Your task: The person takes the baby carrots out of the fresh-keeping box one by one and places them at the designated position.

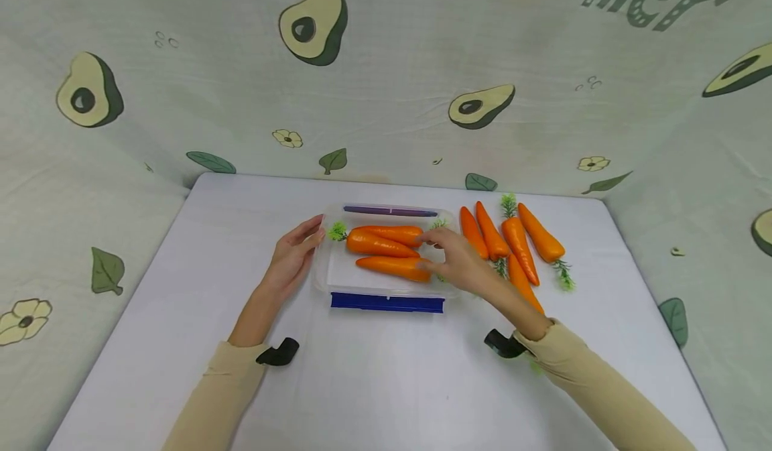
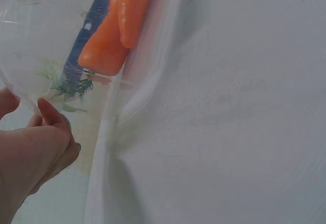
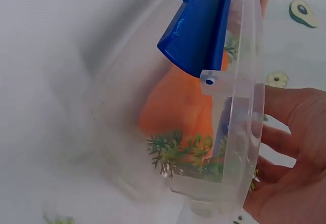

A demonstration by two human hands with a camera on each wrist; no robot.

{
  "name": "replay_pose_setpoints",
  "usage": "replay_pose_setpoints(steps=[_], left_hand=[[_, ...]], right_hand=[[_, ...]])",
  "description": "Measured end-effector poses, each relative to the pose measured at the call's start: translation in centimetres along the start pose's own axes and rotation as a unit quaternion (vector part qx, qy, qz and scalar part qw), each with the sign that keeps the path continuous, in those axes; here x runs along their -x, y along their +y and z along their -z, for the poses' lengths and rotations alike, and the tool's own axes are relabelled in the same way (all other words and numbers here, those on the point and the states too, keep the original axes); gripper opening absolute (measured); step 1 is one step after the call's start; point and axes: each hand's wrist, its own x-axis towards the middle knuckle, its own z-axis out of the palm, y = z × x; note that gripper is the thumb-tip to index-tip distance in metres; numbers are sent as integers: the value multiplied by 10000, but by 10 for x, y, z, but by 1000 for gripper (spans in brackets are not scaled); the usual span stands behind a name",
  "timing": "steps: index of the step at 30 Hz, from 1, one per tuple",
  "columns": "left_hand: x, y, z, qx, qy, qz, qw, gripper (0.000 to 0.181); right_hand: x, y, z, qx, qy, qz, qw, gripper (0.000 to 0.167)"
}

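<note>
A clear plastic box (image 1: 322,277) with blue latch flaps stands on the table with several carrots inside. Two carrots (image 1: 380,242) lie side by side toward the back, and another carrot (image 1: 392,268) lies nearer the front. My left hand (image 1: 289,260) holds the box's left rim; the left wrist view shows the thumb and a finger (image 2: 48,111) at that rim. Over the right end of the box reaches my right hand (image 1: 455,260), its fingers spread at the carrots' ends. In the right wrist view, the box wall partly hides those fingertips.
To the right of the box lie several loose carrots (image 1: 545,233) with green tops, some close to the right forearm. The front blue flap (image 1: 386,302) is folded outward. A cloth printed with avocados (image 1: 313,27) hangs behind the white table (image 1: 374,384).
</note>
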Motion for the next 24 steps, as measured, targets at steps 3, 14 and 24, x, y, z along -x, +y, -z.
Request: replay_pose_setpoints(steps=[3, 14, 24], left_hand=[[0, 0, 0, 0, 12, -6, 10000, 52], [-1, -2, 1, 10, -11, -66, 10000, 51], [-1, -2, 0, -155, -22, -20, 9999, 51]], right_hand=[[-2, -1, -5, 118, -149, -16, 9998, 41], [-8, -5, -20, 827, -533, -320, 9946, 42], [-13, -9, -25, 1315, -863, -644, 9855, 48]])
